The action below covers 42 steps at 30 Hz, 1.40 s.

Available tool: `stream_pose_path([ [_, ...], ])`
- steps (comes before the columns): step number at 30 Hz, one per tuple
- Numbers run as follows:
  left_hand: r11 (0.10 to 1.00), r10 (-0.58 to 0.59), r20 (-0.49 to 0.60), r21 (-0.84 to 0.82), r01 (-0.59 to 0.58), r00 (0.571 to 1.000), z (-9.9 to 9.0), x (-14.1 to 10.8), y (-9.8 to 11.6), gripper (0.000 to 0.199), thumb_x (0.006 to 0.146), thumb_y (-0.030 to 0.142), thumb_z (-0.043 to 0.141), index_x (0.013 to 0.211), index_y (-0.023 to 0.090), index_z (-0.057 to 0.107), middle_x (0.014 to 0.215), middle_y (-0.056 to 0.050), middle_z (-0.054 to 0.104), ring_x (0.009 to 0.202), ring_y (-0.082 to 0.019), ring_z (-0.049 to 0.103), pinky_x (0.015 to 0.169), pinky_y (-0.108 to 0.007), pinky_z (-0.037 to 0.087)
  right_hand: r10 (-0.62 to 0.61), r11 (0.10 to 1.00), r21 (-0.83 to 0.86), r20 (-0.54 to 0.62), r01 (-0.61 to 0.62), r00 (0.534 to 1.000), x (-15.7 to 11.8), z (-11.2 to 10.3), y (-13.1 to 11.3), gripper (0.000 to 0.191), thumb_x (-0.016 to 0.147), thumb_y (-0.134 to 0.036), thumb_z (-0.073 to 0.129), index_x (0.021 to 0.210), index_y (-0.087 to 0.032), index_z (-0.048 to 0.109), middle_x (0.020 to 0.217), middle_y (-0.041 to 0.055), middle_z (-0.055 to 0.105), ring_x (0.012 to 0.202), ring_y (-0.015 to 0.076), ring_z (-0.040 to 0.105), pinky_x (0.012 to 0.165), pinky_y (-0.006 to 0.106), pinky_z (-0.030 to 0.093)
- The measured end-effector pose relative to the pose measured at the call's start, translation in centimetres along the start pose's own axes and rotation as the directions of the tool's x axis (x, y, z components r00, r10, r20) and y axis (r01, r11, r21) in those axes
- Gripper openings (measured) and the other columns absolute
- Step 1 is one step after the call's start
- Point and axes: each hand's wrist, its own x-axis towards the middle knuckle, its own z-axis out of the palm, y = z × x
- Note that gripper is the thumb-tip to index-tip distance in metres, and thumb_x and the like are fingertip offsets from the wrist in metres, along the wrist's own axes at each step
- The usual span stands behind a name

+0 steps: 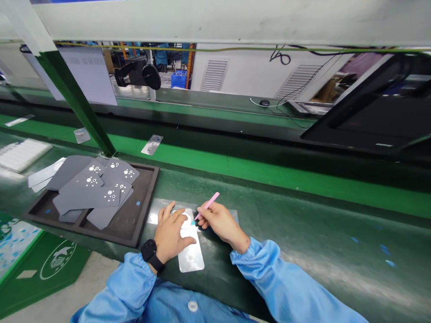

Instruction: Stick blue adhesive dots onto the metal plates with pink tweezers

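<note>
A silver-white flat panel (191,255), shaped like a phone back with a round camera area at its top, lies on the green bench. My left hand (171,233) rests across its upper left part, fingers spread and thumb on the surface. In a pinch grip, my right hand (218,222) holds pink tweezers (212,199), tilted, with the lower tip at the panel's upper right edge. Close to that tip shows a small light-blue bit (193,222); whether the tweezers grip it I cannot tell. Beneath the panel's upper part lies a clear sheet (154,211).
At left stands a dark tray (144,211) with several grey phone-back panels (84,193) piled in it. White panels (45,175) and a white stack (23,154) lie beyond. Small panels (152,145) lie on the green strip behind. Blue scraps (384,249) dot the bench at right. A green post (79,105) rises behind the tray.
</note>
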Motion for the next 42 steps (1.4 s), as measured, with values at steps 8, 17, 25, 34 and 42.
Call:
stream_pose_path([
  [8, 0.996, -0.069, 0.107, -0.053, 0.075, 0.992, -0.4, -0.1, 0.2, 0.052, 0.053, 0.038, 0.088, 0.093, 0.022, 0.057, 0.123, -0.008, 0.064, 0.129, -0.038, 0.039, 0.101, -0.063, 0.021, 0.098, 0.987, -0.134, 0.048, -0.091, 0.994, 1.9, 1.1, -0.7, 0.02, 0.084, -0.014, 0.054, 0.064, -0.015, 0.055, 0.048, -0.003, 0.06, 0.039, 0.0078, 0.056, 0.04, 0.017, 0.044],
  [17, 0.994, -0.039, 0.138, -0.093, 0.053, 0.99, -0.4, 0.0, 0.0, 0.048, 0.054, 0.038, 0.088, 0.083, 0.022, 0.054, 0.127, -0.006, 0.061, 0.129, -0.034, 0.041, 0.103, -0.06, 0.019, 0.107, 0.985, -0.143, 0.053, -0.099, 0.993, 2.0, 1.1, -0.3, 0.023, 0.085, -0.011, 0.054, 0.062, -0.015, 0.056, 0.048, -0.0024, 0.061, 0.039, 0.0077, 0.056, 0.04, 0.017, 0.045],
  [25, 0.994, -0.023, 0.116, -0.102, 0.035, 0.993, -0.3, 0.0, -0.2, 0.048, 0.052, 0.038, 0.089, 0.078, 0.022, 0.052, 0.125, -0.006, 0.063, 0.127, -0.034, 0.043, 0.102, -0.059, 0.019, 0.128, 0.986, -0.111, 0.054, -0.122, 0.99, 2.1, 1.2, -0.4, 0.024, 0.085, -0.011, 0.053, 0.061, -0.015, 0.055, 0.047, -0.0024, 0.06, 0.038, 0.0081, 0.056, 0.041, 0.017, 0.046],
  [34, 0.995, -0.01, 0.124, -0.094, 0.022, 0.992, -0.4, 0.0, -0.2, 0.047, 0.053, 0.039, 0.088, 0.078, 0.021, 0.052, 0.125, -0.006, 0.063, 0.127, -0.034, 0.042, 0.102, -0.059, 0.018, 0.122, 0.986, -0.122, 0.063, -0.114, 0.991, 2.2, 1.0, -0.3, 0.022, 0.084, -0.012, 0.056, 0.062, -0.015, 0.055, 0.047, -0.0028, 0.06, 0.038, 0.0078, 0.055, 0.041, 0.017, 0.045],
  [42, 0.995, -0.014, 0.13, -0.094, 0.026, 0.991, -0.5, 0.0, -0.1, 0.046, 0.053, 0.037, 0.089, 0.076, 0.022, 0.052, 0.126, -0.006, 0.062, 0.127, -0.035, 0.042, 0.101, -0.06, 0.019, 0.129, 0.985, -0.119, 0.06, -0.121, 0.99, 2.2, 1.1, -0.6, 0.024, 0.085, -0.01, 0.053, 0.062, -0.015, 0.054, 0.046, -0.0029, 0.059, 0.038, 0.008, 0.055, 0.04, 0.017, 0.046],
])
